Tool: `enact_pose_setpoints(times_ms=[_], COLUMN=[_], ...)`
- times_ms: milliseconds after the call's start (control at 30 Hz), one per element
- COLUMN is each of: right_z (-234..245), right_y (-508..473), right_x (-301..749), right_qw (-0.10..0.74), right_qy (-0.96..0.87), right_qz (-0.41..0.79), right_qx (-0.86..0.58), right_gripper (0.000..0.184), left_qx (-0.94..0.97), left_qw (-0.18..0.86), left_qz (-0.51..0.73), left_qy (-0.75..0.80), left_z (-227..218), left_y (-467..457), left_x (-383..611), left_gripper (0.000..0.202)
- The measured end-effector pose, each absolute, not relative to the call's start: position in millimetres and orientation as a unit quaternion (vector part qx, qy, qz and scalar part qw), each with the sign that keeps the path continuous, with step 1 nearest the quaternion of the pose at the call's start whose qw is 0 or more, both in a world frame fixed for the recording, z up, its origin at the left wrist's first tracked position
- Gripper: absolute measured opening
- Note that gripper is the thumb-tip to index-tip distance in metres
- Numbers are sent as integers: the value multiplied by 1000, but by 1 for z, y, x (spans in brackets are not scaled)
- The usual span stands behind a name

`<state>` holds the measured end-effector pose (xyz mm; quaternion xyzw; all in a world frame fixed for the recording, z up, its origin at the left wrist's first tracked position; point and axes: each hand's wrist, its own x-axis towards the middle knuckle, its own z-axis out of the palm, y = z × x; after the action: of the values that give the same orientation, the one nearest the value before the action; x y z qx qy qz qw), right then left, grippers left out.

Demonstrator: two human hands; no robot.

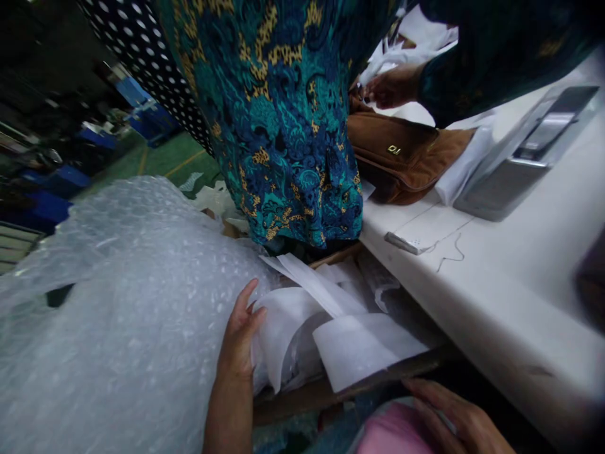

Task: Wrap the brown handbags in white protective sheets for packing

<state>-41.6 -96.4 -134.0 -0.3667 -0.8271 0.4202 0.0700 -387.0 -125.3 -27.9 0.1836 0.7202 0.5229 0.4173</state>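
My left hand [241, 337] reaches down beside a big heap of bubble wrap [118, 302], its fingers stretched out and touching a curled white foam sheet [288, 328]. More white foam sheets [363, 350] lie in a cardboard box [340, 388] below the table edge. My right hand [454, 419] rests at the bottom of the view with fingers laid flat on something pink [392, 432].
A person in a teal patterned dress [283, 120] stands close ahead, one hand [390, 85] on a brown suede bag [401, 154] on the white table [496, 277]. A grey device [529, 154] and a small white remote-like object [406, 243] also lie there. Blue crates [57, 189] stand far left.
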Motion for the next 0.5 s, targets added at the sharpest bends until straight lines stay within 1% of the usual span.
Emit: enact_pose_setpoints(times_ms=[33, 133, 267, 367, 500], right_z=[-135, -144, -165, -186, -206], right_y=[-95, -89, -74, -61, -48], right_x=[-51, -76, -91, -88, -76], right_qw=[65, 68, 89, 121, 153], right_qy=[-816, -782, -758, -758, -760], right_qz=[440, 489, 526, 504, 422], right_qx=[-370, -380, -376, -396, -469], right_gripper=[37, 50, 58, 60, 58], left_qx=[176, 154, 146, 184, 265], left_qw=[430, 466, 456, 451, 435], left_qz=[549, 581, 586, 573, 521], left_qy=[695, 649, 653, 660, 685], left_z=[-22, -9, 3, 8, 1], left_y=[-128, -137, -146, -144, -130], left_x=[-383, -374, -370, -369, -361], left_gripper=[82, 78, 72, 65, 54])
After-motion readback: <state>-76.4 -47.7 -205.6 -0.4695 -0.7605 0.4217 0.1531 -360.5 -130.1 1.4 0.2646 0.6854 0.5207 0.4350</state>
